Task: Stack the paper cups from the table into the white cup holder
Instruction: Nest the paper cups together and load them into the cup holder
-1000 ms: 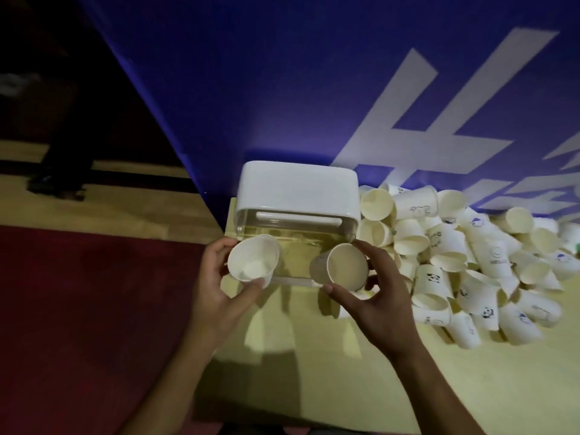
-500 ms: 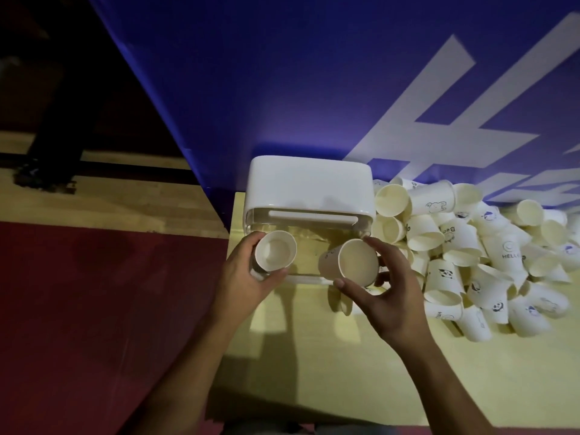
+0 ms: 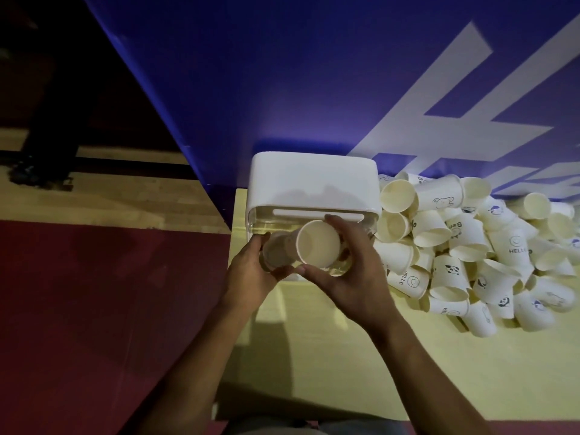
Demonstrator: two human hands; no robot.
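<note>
The white cup holder (image 3: 314, 180) with a clear front stands on the pale table against the blue wall. In front of it my left hand (image 3: 251, 274) grips one paper cup (image 3: 276, 252) and my right hand (image 3: 351, 271) grips a second paper cup (image 3: 317, 243), its open mouth facing me. The two cups meet end to end, the right one's base at the left one's mouth; how far one sits inside the other I cannot tell. A big pile of loose paper cups (image 3: 470, 246) lies to the right of the holder.
The table's left edge (image 3: 233, 233) runs just left of the holder, with red and wooden floor beyond. The blue wall with white lettering (image 3: 439, 105) closes the back. Bare yellow tabletop (image 3: 439, 372) spreads in front of the pile.
My hands have come together: the cups, held apart before, now meet in front of the holder. The camera has shifted slightly.
</note>
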